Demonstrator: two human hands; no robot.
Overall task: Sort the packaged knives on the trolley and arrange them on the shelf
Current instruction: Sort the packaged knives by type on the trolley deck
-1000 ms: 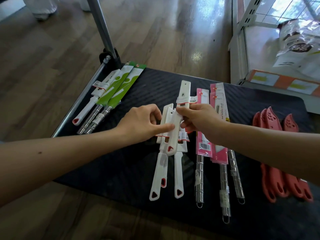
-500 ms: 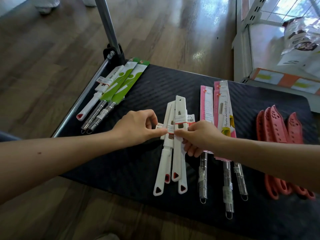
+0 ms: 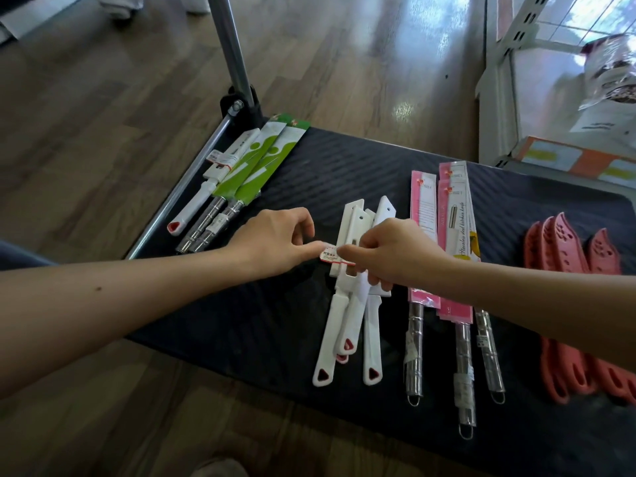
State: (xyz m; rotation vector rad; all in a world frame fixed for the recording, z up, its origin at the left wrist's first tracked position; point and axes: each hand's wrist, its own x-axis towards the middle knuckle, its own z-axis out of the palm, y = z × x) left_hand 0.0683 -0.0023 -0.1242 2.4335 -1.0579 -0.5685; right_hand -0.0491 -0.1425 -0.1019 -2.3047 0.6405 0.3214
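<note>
Several white knives (image 3: 352,304) in white sheaths, with red-tipped handles, lie bunched in the middle of the black trolley deck (image 3: 309,187). My right hand (image 3: 395,256) grips their sheaths from the right, fingers curled round them. My left hand (image 3: 275,242) reaches in from the left, and one straight digit touches the small paper label on the bunch while its other fingers stay curled above. Another white knife (image 3: 220,180) lies at the deck's far left beside two green-packaged knives (image 3: 261,166).
Three pink-packaged steel-handled knives (image 3: 454,215) lie right of the white ones, and red-sheathed knives (image 3: 564,249) lie beyond them. The trolley's steel handle post (image 3: 230,46) rises at the back left. A white shelf (image 3: 499,98) with bags (image 3: 609,80) stands at the right.
The white knife my right hand held has come down onto the bunch. Both hands have closed in on the sheaths and label, drawing the white knives together.
</note>
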